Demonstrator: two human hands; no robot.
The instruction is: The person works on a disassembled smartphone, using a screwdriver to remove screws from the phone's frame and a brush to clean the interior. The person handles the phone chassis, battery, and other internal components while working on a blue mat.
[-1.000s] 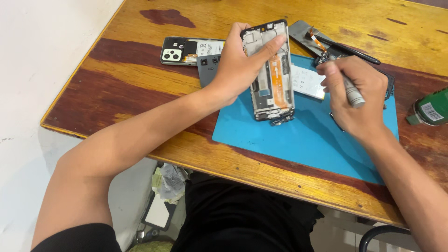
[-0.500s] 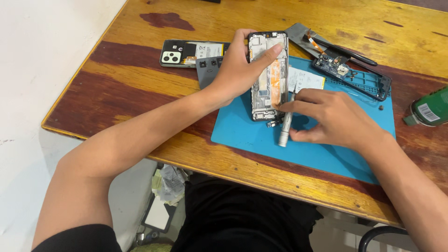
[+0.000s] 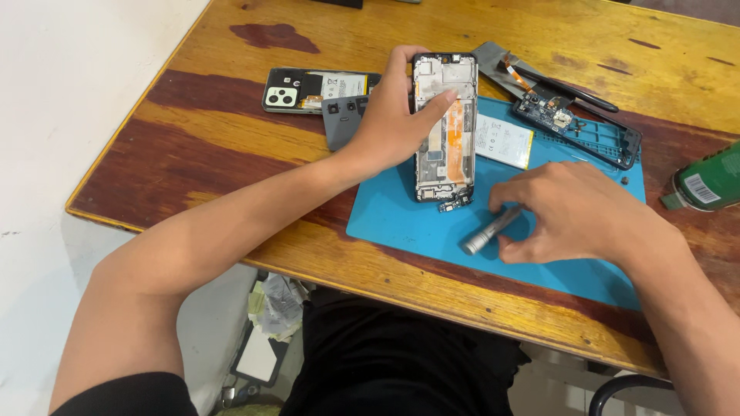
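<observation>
— Looking at the fingers first, what have you got?

— On my feed the right hand [image 3: 574, 212] has its fingers curled narrow around a small silver screwdriver [image 3: 487, 231]. The thumb and fingertips pinch its upper end, and the tool lies slanted on the blue work mat [image 3: 401, 223], its free end pointing toward the near edge.

— And the left?

— The left hand [image 3: 389, 127] is clamped on an opened phone frame [image 3: 445, 127]. Its thumb runs up the frame's left edge and the index finger lies across the middle, by an orange flex strip. The frame lies lengthwise, its lower end on the mat and its top end over bare wood. A small loose part sits on the mat just below the frame's lower end; I cannot tell what it is.

— What surrounds them?

— Just right of the frame I see a flat white battery [image 3: 502, 141] on the mat. Beyond that lies a dark phone housing [image 3: 609, 139] with a circuit board [image 3: 543, 112] at its top end. Left of the left hand there is a grey back cover [image 3: 343, 119], and next to it another phone [image 3: 308, 86] lying with its camera side up. A green bottle [image 3: 709, 183] lies at the right edge. All of it rests on the wooden table [image 3: 231, 154].
</observation>
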